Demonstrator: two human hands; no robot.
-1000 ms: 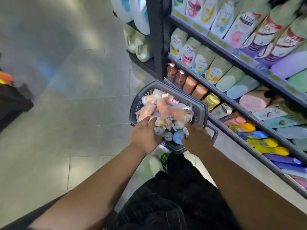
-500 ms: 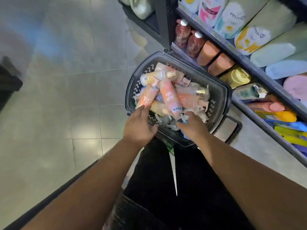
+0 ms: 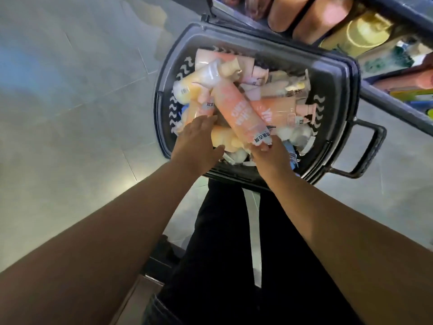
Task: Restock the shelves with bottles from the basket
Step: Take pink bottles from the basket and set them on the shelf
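View from above onto a dark grey plastic shopping basket (image 3: 337, 73) in the upper centre of the frame, standing on a pale grey tiled floor (image 3: 70, 113); it is filled with a loose heap of peach, cream and orange plastic bottles (image 3: 276, 90) lying on their sides. A long peach-orange plastic bottle with white lettering (image 3: 236, 111) lies diagonally on top of the heap, its white-labelled end pointing toward the lower centre. The left hand (image 3: 194, 141) reaches in from the lower left, palm down, fingers (image 3: 206, 119) straight and close together, thumb held apart; the fingertips touch a pale orange bottle (image 3: 201, 109) just left of the long bottle. The right hand (image 3: 273, 158) reaches in from the lower right; its fingertips meet the labelled end of the long bottle, but whether they grip it cannot be told. At the upper right, a dark metal shelf (image 3: 386, 99) holds peach containers (image 3: 323, 17) and a yellow round lid (image 3: 367, 31); black trousers (image 3: 222, 254) fill the lower centre.
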